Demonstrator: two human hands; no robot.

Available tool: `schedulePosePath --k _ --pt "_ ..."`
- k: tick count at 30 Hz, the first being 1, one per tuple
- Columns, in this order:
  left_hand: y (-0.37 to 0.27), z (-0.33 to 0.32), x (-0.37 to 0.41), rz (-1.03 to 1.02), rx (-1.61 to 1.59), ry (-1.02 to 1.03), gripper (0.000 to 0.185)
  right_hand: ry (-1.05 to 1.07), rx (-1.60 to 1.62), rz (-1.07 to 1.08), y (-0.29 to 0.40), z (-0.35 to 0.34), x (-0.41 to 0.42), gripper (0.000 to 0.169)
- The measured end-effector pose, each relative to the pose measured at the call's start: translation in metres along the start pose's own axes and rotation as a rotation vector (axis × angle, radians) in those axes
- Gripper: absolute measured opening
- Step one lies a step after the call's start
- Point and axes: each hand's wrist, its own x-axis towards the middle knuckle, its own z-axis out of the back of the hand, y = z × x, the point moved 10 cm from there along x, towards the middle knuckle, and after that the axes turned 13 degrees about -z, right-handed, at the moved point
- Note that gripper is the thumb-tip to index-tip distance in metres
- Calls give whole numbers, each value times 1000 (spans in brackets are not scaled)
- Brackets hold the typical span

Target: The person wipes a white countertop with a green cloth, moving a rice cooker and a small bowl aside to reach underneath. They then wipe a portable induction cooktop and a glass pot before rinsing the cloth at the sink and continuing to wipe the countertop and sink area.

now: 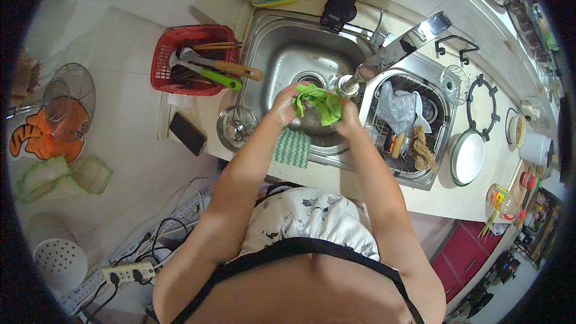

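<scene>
Over the stainless steel sink (281,60), green leafy vegetable leaves (318,103) are spread between both hands. My left hand (285,104) holds their left side, and my right hand (347,114) grips the right side. The faucet head (347,85) is just above my right hand; whether water runs cannot be told. The leaves partly hide the fingers. A green and white wavy-striped cloth (291,147) hangs over the sink's front edge, below my left hand.
Left of the sink are a red plastic basket (162,60) of utensils, a glass lid (236,128) and a smartphone (188,133). On the right, a drying rack (443,144) holds bubble wrap (398,108) and a knife; beyond are a white enamel dish (468,157) and a black burner grate (470,99).
</scene>
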Motion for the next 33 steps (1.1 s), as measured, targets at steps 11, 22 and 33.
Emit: schedulePosePath --k 11,22,33 --pt "87 -6 18 70 -227 -122 37 -722 -1026 421 24 -5 11 32" --pt "70 0 31 173 -509 259 32 -809 -1036 748 12 -37 0 47" --pt "72 2 7 40 41 -406 20 -739 -1284 774 28 -19 23 47"
